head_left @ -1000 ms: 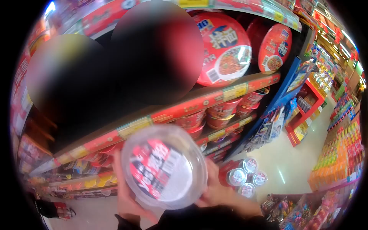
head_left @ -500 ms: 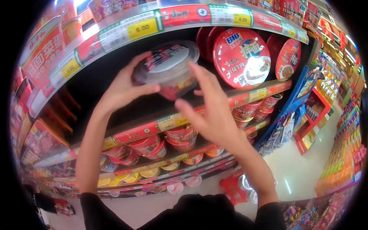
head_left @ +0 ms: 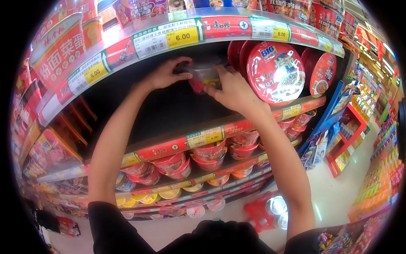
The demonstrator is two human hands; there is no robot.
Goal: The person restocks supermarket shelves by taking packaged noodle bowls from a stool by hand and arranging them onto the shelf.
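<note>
Inside the dark shelf bay, my two hands hold a clear plastic food tub (head_left: 204, 77) with red and yellow contents showing through its side. My left hand (head_left: 167, 77) curves round the tub's left side, thumb and fingers closed at its edge. My right hand (head_left: 234, 89) grips the opposite side, thumb low and fingers higher up. The tub's top is blurred. Just right of my right hand, a large red round instant noodle bowl (head_left: 275, 74) stands on edge with its lid facing out. Other red bowls are partly hidden behind it.
A price rail (head_left: 182, 37) crosses above my hands, and a lower shelf edge (head_left: 182, 146) runs below them. Stacked red noodle bowls (head_left: 209, 152) fill the shelf underneath. A blue display rack (head_left: 325, 114) stands right; a red basket (head_left: 262, 211) sits on the floor.
Both hands have carried the tub deeper into the shelf bay, beside the standing red bowls. My right hand's fingers have closed in on the tub. The view has shifted slightly.
</note>
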